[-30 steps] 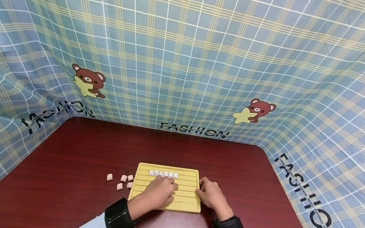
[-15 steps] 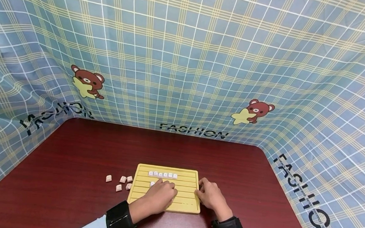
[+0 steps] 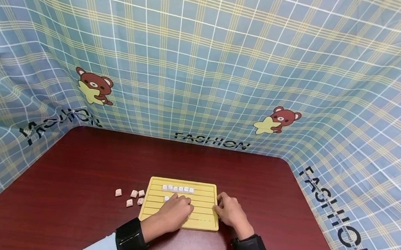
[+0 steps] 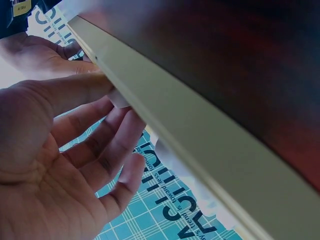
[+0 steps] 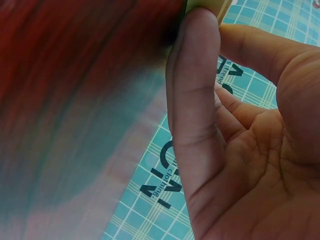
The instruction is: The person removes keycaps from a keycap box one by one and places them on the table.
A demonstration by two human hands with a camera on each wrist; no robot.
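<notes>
A yellow grooved tray (image 3: 205,204) lies on the table under my left hand (image 3: 174,214). In the left wrist view, that hand's thumb and fingers pinch a small white keycap (image 4: 119,99) at the tray's surface. Several white keycaps (image 3: 181,189) stand in a row along the tray's upper groove. One more white keycap (image 3: 166,199) sits a groove lower, just beyond my left knuckles. My right hand (image 3: 231,212) grips the tray's right edge between thumb and fingers; the right wrist view shows the fingertips at the tray's corner (image 5: 204,5).
Several loose pinkish keycaps (image 3: 134,193) lie on the dark red table (image 3: 94,165) left of the tray. A blue plaid cloth (image 3: 202,73) with bear prints hangs around the back and sides of the table.
My left hand has shifted slightly toward the tray's near side, uncovering the single keycap in the lower groove. The right hand stays on the tray's edge. The head view has moved a little.
</notes>
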